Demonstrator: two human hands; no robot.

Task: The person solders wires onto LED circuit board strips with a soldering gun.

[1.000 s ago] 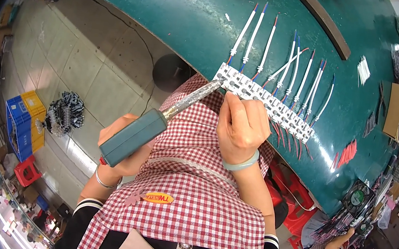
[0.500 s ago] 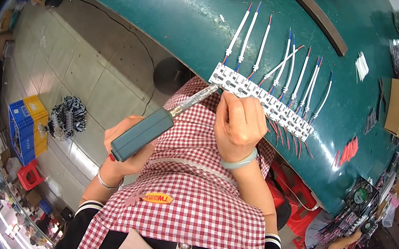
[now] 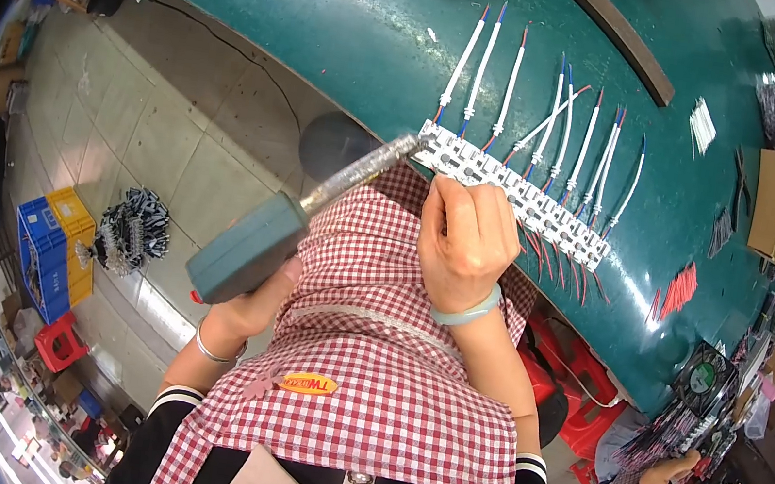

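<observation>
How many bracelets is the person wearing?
2: a pale green bangle on the right wrist beside the white strip, and a thin silver bangle on the left wrist below the grey tool.

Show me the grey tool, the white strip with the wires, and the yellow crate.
grey tool (image 3: 244,253), head view, on its thick handle body.
white strip (image 3: 520,199), head view, midway along its length.
yellow crate (image 3: 76,230), head view, on its side wall.

Left hand (image 3: 247,307) grips a grey-green soldering iron (image 3: 287,224), tip at the left end of a white strip (image 3: 511,195) on the green table (image 3: 337,30). Right hand (image 3: 466,243) is fisted at the strip's near edge. White wires (image 3: 551,117) fan off the strip. Blue crate (image 3: 44,251) on floor, left.
</observation>
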